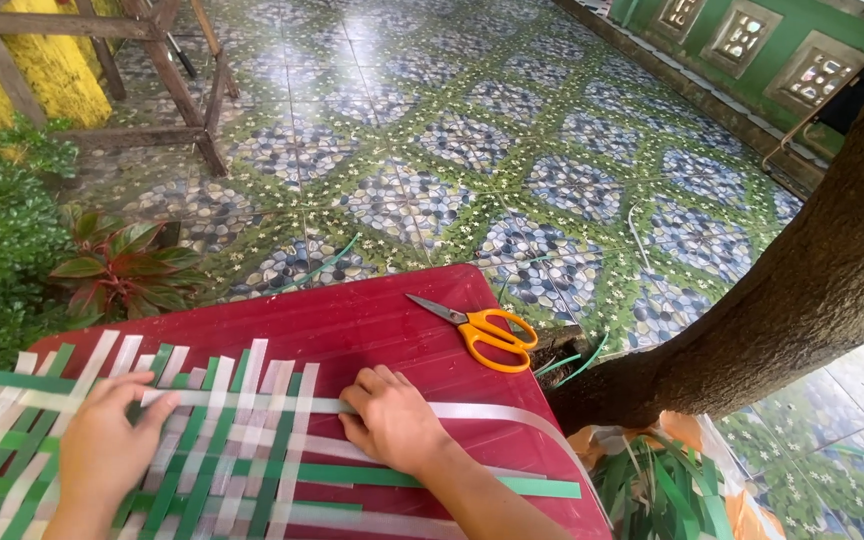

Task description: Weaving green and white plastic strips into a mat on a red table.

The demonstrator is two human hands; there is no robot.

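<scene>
on the red table [392,320], left of the orange scissors [487,335], both the left hand [107,450] and right hand [392,420] pressed flat, fingers spread, on a partly woven green-and-white strip mat [222,450], its strip ends loose.

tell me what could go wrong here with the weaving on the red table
1. The white strip under both hands is only pressed flat, left hand and right hand; lifting either could let it spring out of the woven mat.
2. Its long free end curves off the red table edge and might drag the row crooked.
3. The orange scissors lie near the table's corner, where a knock could send them off.
</scene>
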